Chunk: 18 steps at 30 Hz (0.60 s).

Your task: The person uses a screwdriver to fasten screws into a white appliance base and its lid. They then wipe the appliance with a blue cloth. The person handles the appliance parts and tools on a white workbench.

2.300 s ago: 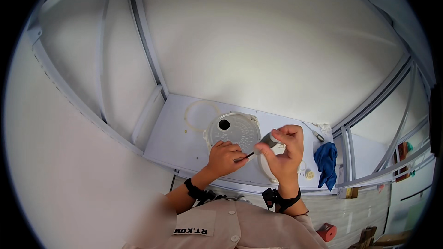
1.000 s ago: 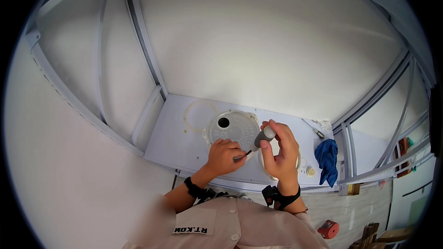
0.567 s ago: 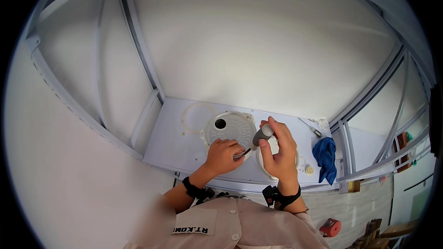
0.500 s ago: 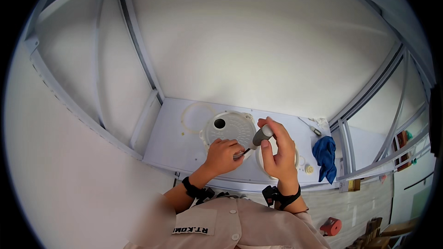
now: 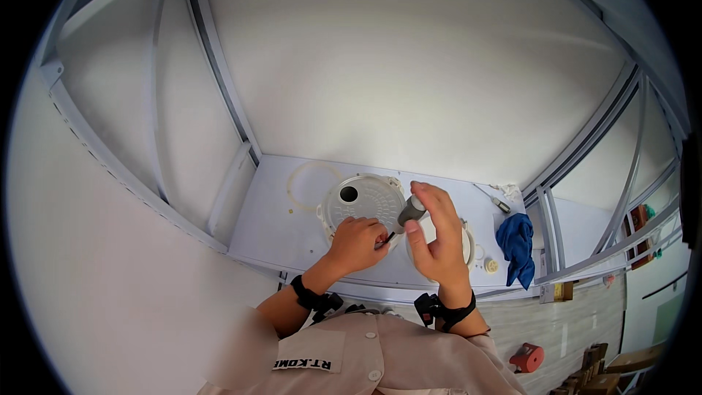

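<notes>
A grey-handled screwdriver is held between the thumb and fingers of my right hand. It tilts down to the left, its tip at the near right edge of a round white ribbed lid with a dark round hole. My left hand lies over the lid's near edge, its fingers curled and pinched around the screwdriver's tip. What those fingers grip is hidden. A second round white part sits beneath my right hand, mostly covered by it.
A thin pale ring lies behind the lid on the left. To the right are a blue cloth, a second screwdriver and a small cream round part. Metal frame posts and a white wall enclose the white table.
The screwdriver handle and the fingers of my right hand have shifted slightly left and up. My left hand has moved slightly to the right, its fingers curled tighter.
</notes>
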Each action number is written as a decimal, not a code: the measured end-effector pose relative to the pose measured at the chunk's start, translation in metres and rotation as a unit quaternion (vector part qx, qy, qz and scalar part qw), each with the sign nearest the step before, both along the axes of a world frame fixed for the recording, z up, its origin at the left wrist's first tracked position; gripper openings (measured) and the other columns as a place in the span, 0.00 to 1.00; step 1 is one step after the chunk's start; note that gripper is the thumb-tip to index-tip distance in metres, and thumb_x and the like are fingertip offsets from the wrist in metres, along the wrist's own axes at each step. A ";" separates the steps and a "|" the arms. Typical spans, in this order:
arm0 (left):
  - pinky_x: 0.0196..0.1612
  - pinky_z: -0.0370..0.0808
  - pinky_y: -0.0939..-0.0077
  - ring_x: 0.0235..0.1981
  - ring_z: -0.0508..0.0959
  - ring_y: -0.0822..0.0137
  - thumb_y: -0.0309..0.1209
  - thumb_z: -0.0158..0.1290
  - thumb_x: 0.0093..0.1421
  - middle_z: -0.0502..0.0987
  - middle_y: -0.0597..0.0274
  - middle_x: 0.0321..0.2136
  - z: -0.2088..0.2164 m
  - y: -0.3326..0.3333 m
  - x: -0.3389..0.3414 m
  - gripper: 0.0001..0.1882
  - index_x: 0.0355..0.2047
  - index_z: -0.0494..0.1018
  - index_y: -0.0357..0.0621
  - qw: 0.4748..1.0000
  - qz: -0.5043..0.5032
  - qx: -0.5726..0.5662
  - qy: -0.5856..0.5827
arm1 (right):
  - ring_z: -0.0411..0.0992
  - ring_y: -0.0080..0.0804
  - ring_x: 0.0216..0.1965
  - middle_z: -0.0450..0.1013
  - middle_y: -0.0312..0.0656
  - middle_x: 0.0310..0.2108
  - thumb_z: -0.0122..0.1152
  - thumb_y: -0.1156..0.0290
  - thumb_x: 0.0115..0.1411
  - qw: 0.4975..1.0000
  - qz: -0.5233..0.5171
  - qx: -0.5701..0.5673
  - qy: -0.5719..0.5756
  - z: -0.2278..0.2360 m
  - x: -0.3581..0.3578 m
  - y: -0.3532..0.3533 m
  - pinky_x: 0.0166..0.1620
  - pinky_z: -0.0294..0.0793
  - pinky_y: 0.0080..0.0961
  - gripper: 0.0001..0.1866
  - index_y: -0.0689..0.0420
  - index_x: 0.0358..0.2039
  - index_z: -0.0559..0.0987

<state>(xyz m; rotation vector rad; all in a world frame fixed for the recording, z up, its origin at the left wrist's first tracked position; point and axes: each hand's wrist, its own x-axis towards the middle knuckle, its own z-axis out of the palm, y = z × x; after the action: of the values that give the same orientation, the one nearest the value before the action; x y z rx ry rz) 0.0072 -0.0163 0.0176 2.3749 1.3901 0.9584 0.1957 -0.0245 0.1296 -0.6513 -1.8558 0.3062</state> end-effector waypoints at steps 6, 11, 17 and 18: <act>0.39 0.72 0.58 0.32 0.80 0.59 0.32 0.65 0.53 0.79 0.67 0.27 0.004 -0.003 -0.002 0.07 0.27 0.77 0.49 1.000 -0.011 -0.023 0.002 | 0.76 0.52 0.53 0.74 0.56 0.57 0.65 0.82 0.61 0.996 -0.063 -0.055 -0.015 -0.009 0.005 -0.001 0.57 0.76 0.38 0.28 0.63 0.64 0.76; 0.40 0.72 0.59 0.34 0.80 0.58 0.30 0.64 0.54 0.79 0.66 0.29 0.003 -0.004 0.000 0.06 0.30 0.77 0.48 1.000 -0.015 -0.023 0.010 | 0.75 0.47 0.48 0.73 0.52 0.54 0.72 0.79 0.59 0.991 -0.017 -0.095 0.088 -0.011 0.003 0.001 0.54 0.76 0.35 0.28 0.59 0.61 0.79; 0.41 0.72 0.59 0.35 0.80 0.58 0.31 0.64 0.56 0.79 0.66 0.30 0.005 -0.004 0.001 0.06 0.30 0.77 0.48 0.999 -0.014 -0.019 0.032 | 0.76 0.48 0.52 0.75 0.53 0.51 0.70 0.79 0.60 0.999 -0.043 -0.014 -0.001 -0.009 0.009 -0.001 0.54 0.77 0.38 0.27 0.61 0.61 0.79; 0.41 0.72 0.59 0.35 0.80 0.58 0.32 0.64 0.57 0.79 0.66 0.30 0.005 -0.004 0.001 0.06 0.31 0.77 0.48 0.999 -0.014 -0.013 0.036 | 0.76 0.48 0.51 0.75 0.54 0.51 0.71 0.79 0.60 0.999 -0.037 -0.009 0.005 -0.010 0.009 0.000 0.53 0.77 0.38 0.28 0.61 0.62 0.78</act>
<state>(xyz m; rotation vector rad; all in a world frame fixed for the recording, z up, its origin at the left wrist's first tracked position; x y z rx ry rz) 0.0079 -0.0207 0.0221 2.4249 1.3823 0.8501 0.2046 -0.0246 0.1193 -0.7267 -1.8175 0.2775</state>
